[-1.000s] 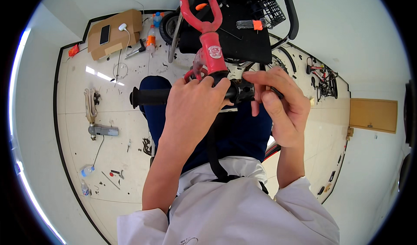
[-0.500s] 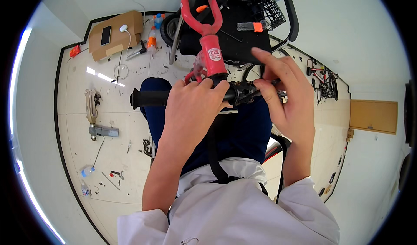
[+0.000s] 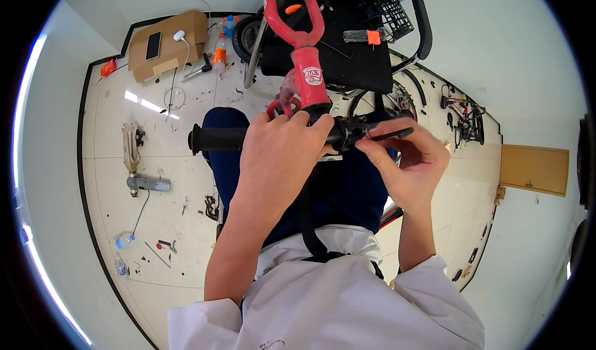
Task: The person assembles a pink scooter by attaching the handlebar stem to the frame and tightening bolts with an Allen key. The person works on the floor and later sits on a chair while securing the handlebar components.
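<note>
Black handlebar (image 3: 218, 139) at 12 o'clock: my left hand (image 3: 279, 157) clamps it; right hand (image 3: 406, 157) pinches thin black tool (image 3: 388, 134) at 2 o'clock.

Bright, even indoor light; glare streaks on the tiled floor (image 3: 146, 105) at upper left. Sharp centre, soft shadows, strong fisheye bending toward the black rim.

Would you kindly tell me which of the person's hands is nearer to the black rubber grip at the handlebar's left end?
Left. The left hand wraps the bar just beside the black rubber grip; the right hand works at the handlebar's opposite side.
</note>
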{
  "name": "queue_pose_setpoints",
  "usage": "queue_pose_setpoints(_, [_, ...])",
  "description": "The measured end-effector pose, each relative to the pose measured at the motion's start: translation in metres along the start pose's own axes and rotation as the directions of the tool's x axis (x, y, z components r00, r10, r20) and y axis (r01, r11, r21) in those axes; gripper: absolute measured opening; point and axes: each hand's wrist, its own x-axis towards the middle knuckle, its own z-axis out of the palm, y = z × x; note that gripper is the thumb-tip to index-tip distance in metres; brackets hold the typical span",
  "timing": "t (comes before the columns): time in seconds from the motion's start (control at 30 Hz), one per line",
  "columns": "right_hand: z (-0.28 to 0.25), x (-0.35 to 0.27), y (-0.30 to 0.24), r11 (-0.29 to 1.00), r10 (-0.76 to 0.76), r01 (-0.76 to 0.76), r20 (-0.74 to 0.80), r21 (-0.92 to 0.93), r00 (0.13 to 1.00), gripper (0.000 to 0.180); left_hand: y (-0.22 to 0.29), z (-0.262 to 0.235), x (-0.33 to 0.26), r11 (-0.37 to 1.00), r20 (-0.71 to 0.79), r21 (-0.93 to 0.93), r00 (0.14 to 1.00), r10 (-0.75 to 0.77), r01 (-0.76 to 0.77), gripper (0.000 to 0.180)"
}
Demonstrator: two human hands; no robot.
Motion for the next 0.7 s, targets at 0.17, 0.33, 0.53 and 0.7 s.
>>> queue_pose_setpoints(0.17, [-0.001, -0.010, -0.003, 0.992, 0.015, -0.019, -0.037, -0.121, 0.999, 0.011, 0.000, 0.000, -0.001, 1.000, 0.004, 0.009, 1.000, 0.000, 0.000, 0.032])
queue_pose_setpoints(0.33, [-0.006, -0.011, 0.001, 0.996, -0.023, 0.023, 0.006, -0.088, 1.000, 0.010, -0.001, -0.002, 0.001, 1.000, 0.021, 0.017, 1.000, 0.003, -0.003, 0.031])
queue_pose_setpoints(0.53, [-0.007, -0.004, 0.005, 0.999, -0.024, 0.020, 0.089, 0.041, 0.996, 0.004, 0.000, -0.006, -0.001, 0.999, 0.032, -0.049, 0.999, -0.002, 0.003, 0.038])
queue_pose_setpoints(0.7, [-0.021, 0.010, 0.009, 0.994, -0.105, 0.101, 0.302, 0.030, 0.948, 0.007, 0.007, -0.014, 0.002, 0.963, -0.101, -0.271, 0.995, -0.023, -0.005, 0.046])
